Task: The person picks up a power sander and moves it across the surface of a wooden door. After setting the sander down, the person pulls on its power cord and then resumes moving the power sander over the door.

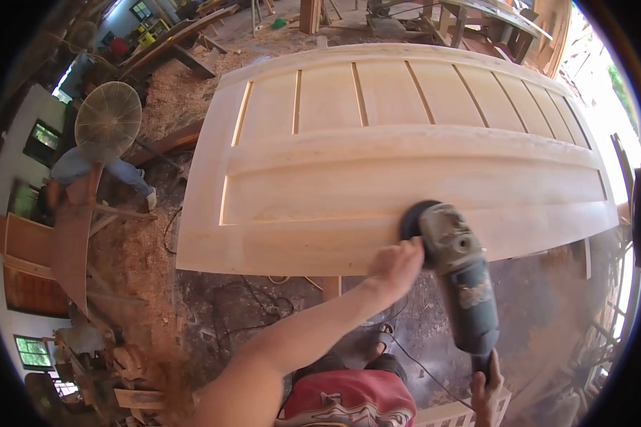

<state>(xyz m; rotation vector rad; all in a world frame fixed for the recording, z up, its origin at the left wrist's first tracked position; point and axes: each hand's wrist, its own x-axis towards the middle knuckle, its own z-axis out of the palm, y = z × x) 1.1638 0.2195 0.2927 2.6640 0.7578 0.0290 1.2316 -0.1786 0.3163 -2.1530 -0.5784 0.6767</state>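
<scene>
A large pale wooden panel [292, 245], with a row of narrow slots in its upper half, lies across the middle of the view. Over its front edge is a grey-green power grinder [470, 295], its dark round disc [412, 220] at the panel's surface. My left hand [397, 267] is closed at the grinder's head, beside the disc; the exact grip is partly hidden. Lower down, my right hand [486, 388] is wrapped round the rear end of the grinder. The disc's contact with the wood is hard to make out.
At the left, a person in blue trousers [128, 178] is bent behind a round fan [108, 119]. Sawdust [160, 249] covers the floor there. A dark cable [424, 366] runs over the floor near my feet. Timber and machines [463, 21] stand beyond the panel.
</scene>
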